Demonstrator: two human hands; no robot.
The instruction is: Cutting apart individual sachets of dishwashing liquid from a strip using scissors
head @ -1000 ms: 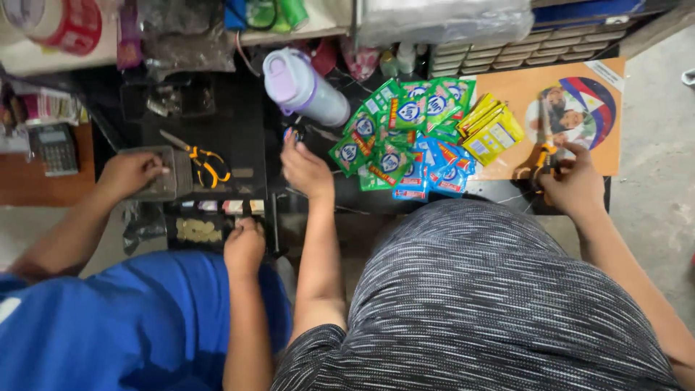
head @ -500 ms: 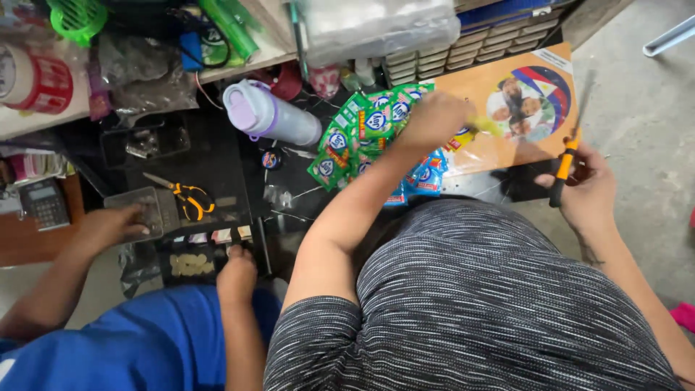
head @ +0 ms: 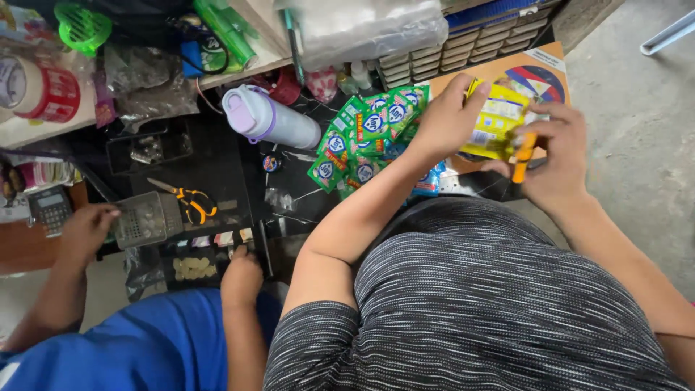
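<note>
Yellow sachets [head: 499, 119] sit pinched between your two hands, raised just above the far right part of the counter: your left hand [head: 445, 119] grasps their left edge, fingers curled over the top, and your right hand [head: 557, 156] closes on their right side while also gripping orange-handled scissors [head: 523, 156], whose blades you cannot make out. Nearest to you, your striped grey shirt [head: 478, 304] fills the lower frame and hides the counter's front edge. Beside you on the left, another person in a blue shirt [head: 130, 347] has one hand [head: 242, 279] resting by a small tray of coins [head: 192, 269] and the other hand [head: 87, 228] touching a grey mesh basket [head: 141, 219]. Just beyond that basket lie yellow-and-black scissors [head: 190, 203] on the black counter [head: 217, 163]. Under your left forearm spreads a pile of green and blue sachets [head: 362, 141], partly covered by the arm. Left of that pile a lilac bottle [head: 268, 119] lies on its side. Farther back, an orange board [head: 525, 72] shows behind the yellow sachets, mostly hidden by them. A calculator [head: 49, 210] sits at the left edge, and a red-and-white tape roll [head: 40, 90] on a pale shelf is cut off by the frame. A clear plastic bag [head: 369, 29] lies at the top, its contents unclear. Grey concrete floor [head: 644, 108] runs along the right.
</note>
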